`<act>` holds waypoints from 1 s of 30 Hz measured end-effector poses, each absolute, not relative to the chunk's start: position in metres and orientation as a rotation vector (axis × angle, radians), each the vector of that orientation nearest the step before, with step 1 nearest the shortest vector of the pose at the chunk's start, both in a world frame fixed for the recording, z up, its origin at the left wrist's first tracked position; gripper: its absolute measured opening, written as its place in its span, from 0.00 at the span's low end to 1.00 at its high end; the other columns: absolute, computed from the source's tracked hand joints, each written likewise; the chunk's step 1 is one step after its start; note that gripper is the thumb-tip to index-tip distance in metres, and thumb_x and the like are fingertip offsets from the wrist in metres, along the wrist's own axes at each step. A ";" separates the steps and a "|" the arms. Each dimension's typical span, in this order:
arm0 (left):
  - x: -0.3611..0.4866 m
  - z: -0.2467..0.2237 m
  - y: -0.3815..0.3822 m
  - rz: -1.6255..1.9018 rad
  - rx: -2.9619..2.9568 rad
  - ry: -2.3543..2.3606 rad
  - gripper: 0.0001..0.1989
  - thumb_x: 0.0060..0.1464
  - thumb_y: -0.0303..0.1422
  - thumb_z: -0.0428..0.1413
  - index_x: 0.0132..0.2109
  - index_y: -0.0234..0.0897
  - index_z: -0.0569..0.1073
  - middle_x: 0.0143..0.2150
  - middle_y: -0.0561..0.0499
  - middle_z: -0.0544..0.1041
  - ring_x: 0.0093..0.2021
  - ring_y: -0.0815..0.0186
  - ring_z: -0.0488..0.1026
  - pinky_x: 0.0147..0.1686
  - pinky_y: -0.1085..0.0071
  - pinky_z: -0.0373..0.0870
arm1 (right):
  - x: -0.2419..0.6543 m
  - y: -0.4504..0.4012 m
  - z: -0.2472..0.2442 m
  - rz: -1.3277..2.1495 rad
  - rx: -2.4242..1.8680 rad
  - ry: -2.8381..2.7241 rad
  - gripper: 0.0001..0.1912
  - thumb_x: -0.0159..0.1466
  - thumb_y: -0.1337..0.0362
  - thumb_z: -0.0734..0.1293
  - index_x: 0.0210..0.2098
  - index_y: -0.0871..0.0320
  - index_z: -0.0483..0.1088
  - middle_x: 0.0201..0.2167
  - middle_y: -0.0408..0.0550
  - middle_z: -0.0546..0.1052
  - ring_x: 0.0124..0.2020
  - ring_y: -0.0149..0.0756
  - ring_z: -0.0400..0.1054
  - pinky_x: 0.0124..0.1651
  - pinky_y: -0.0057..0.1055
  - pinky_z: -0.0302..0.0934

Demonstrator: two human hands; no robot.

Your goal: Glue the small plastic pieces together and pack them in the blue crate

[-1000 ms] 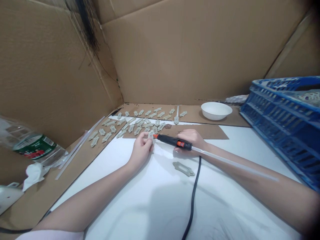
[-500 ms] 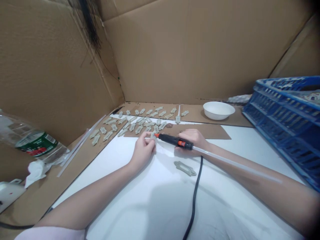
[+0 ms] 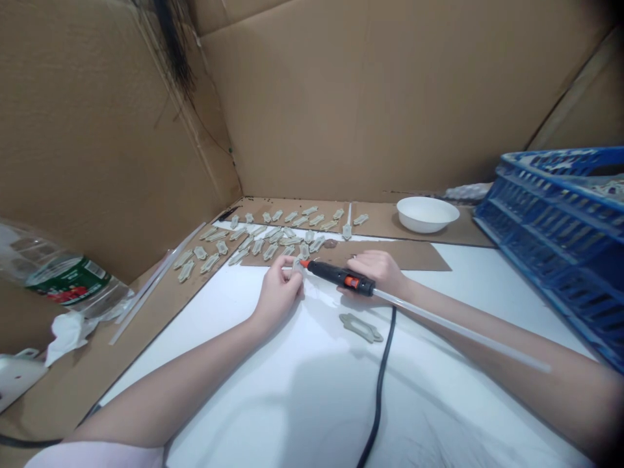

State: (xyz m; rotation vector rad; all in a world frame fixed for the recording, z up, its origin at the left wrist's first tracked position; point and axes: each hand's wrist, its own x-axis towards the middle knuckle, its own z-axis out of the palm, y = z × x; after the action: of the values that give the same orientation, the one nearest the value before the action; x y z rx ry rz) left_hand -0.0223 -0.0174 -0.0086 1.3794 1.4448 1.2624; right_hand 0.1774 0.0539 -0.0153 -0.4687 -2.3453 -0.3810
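Observation:
My left hand [image 3: 279, 290] pinches a small grey-green frame-shaped piece [image 3: 297, 265] between thumb and fingers. My right hand [image 3: 377, 272] is closed round a black and orange glue gun [image 3: 341, 276], whose orange nozzle meets the held piece or sits just beside it. A long clear glue stick [image 3: 458, 328] sticks out of the gun's back and passes over my right forearm. Nearer me, a grey-green frame piece [image 3: 361, 328] lies on the white board [image 3: 234, 383]. Several similar pieces [image 3: 270, 251] are spread beyond my hands.
A white bowl [image 3: 427, 215] stands at the back right, beside a blue crate [image 3: 550, 240]. A black cable [image 3: 381, 383] runs toward me across the board. On the left are a plastic bottle [image 3: 71, 279], crumpled tissue [image 3: 68, 335] and clear sticks [image 3: 156, 286]. Cardboard walls [image 3: 361, 97] enclose the table.
The rear of the glue gun and its glue stick have shifted slightly, the stick's far end now a little lower. Both hands stay almost in place.

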 end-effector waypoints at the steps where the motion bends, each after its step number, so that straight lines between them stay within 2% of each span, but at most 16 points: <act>1: -0.022 -0.009 -0.017 1.263 1.380 1.446 0.08 0.44 0.28 0.47 0.36 0.38 0.62 0.15 0.59 0.65 0.12 0.76 0.56 0.15 0.80 0.52 | 0.177 0.053 -0.014 -0.395 -0.480 -2.346 0.16 0.54 0.51 0.59 0.19 0.56 0.57 0.13 0.42 0.61 0.17 0.28 0.53 0.23 0.27 0.45; 13: -0.021 -0.007 -0.019 1.257 1.378 1.458 0.08 0.45 0.29 0.47 0.36 0.38 0.61 0.15 0.59 0.66 0.13 0.77 0.56 0.15 0.82 0.52 | 0.175 0.049 -0.010 -0.464 -0.441 -2.296 0.17 0.55 0.54 0.59 0.18 0.58 0.57 0.13 0.41 0.61 0.17 0.27 0.53 0.23 0.25 0.45; 22: -0.019 -0.005 -0.021 1.258 1.349 1.407 0.08 0.45 0.28 0.46 0.37 0.39 0.59 0.16 0.60 0.66 0.10 0.76 0.55 0.10 0.81 0.49 | 0.175 0.047 -0.008 -0.427 -0.441 -2.312 0.16 0.56 0.54 0.58 0.18 0.57 0.55 0.12 0.41 0.60 0.16 0.27 0.53 0.22 0.26 0.45; 30: -0.019 -0.002 -0.020 1.257 1.346 1.392 0.08 0.44 0.27 0.46 0.36 0.38 0.59 0.15 0.60 0.66 0.10 0.76 0.56 0.11 0.80 0.52 | 0.175 0.049 -0.011 -0.423 -0.451 -2.313 0.16 0.56 0.53 0.59 0.18 0.57 0.58 0.13 0.42 0.62 0.17 0.28 0.54 0.23 0.26 0.45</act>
State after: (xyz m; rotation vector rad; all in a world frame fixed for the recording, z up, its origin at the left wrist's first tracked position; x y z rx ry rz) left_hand -0.0189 -0.0198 -0.0021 1.3463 1.3918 1.2566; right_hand 0.1754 0.0491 -0.0113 -0.4513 -2.3126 -0.4227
